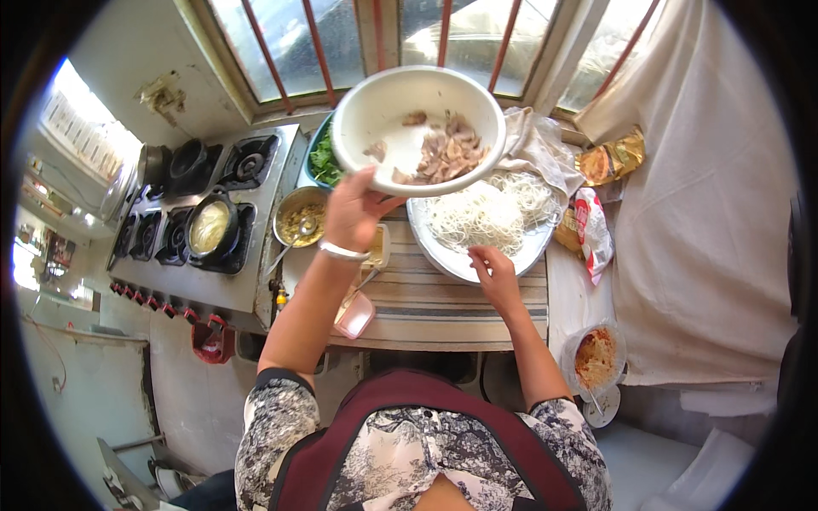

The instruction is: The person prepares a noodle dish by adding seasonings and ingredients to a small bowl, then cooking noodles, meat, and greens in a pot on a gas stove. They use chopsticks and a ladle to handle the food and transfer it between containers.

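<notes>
My left hand (354,214) grips the near-left rim of a large white bowl (383,153), which is raised and tilted so its inside shows. Sliced cooked meat (447,153) lies in the bowl, mostly at its right side. Below and to the right, a wide white basin (441,259) on the striped table holds a heap of thin white noodles (476,214). My right hand (495,271) is over the near rim of that basin, fingers bent and close together; whether anything small is between the fingertips, I cannot tell. A cloth (533,140) partly covers the noodles at the back.
Left of the table stands a gas stove (246,297) with a pan of oil (212,228). Beside it are a metal bowl with a ladle (300,217) and a tub of green leaves (324,160). At right lie food packets (591,227) and a container of red seasoning (594,361).
</notes>
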{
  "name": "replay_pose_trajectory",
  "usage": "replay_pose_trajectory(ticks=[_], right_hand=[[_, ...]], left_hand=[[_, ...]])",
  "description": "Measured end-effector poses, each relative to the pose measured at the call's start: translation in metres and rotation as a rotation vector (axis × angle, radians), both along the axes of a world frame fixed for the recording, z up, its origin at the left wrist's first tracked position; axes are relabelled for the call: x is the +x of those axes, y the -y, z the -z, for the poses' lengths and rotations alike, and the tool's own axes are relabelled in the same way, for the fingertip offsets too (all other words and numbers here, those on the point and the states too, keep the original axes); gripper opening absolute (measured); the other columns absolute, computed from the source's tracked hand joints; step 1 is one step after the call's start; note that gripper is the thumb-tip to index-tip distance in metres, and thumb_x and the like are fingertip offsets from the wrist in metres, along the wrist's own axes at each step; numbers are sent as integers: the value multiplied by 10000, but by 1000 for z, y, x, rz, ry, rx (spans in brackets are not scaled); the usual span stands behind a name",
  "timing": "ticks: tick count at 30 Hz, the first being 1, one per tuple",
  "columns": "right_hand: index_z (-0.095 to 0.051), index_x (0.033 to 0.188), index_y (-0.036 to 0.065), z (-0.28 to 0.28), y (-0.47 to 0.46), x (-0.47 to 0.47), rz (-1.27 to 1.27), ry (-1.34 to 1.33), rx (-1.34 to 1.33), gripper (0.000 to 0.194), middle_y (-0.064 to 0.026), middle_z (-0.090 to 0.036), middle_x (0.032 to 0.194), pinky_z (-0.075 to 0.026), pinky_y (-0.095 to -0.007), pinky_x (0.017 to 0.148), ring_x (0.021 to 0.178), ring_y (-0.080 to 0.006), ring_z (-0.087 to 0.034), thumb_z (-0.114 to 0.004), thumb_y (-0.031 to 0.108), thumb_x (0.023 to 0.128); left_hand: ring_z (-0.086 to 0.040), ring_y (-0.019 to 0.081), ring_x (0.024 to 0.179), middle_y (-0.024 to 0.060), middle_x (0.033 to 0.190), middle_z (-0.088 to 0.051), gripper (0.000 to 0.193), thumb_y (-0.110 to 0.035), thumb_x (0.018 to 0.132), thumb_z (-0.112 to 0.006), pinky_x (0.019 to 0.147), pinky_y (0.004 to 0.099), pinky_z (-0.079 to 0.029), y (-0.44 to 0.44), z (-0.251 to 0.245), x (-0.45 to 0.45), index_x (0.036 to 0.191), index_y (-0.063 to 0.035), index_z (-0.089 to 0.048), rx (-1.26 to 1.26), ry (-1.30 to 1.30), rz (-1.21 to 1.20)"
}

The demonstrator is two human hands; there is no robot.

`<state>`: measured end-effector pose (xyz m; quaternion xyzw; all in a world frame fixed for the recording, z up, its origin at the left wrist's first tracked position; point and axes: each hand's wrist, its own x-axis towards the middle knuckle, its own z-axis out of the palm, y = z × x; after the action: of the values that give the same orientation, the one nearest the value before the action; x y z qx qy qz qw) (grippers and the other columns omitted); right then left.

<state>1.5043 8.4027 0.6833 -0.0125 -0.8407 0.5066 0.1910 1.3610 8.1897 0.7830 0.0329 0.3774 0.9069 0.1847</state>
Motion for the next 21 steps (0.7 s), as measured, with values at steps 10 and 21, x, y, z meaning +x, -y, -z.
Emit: replay_pose_trajectory(ticks=[10, 21], right_hand=[[-426, 1302, 157, 19, 132, -177, -391, -218, 739, 760, -160, -423, 1285, -427, -392, 902, 1120, -326, -477, -715, 3, 617], [-596, 734, 47, -36, 118, -245, -157, -468, 319, 213, -130, -536, 726, -473, -377, 610, 706, -307, -567, -603, 217, 862]], left_hand=[[-534, 265, 1126, 124, 1249, -533, 393, -168, 915, -531, 928, 452, -460, 217, -52, 132, 1272, -25, -447, -31, -114, -579], [-449, 297, 1211, 146, 1321, -456, 470, -185, 899, -544, 980, 496, -400, 340, 4, 295, 1310, -7, -402, -209, -8, -1110]])
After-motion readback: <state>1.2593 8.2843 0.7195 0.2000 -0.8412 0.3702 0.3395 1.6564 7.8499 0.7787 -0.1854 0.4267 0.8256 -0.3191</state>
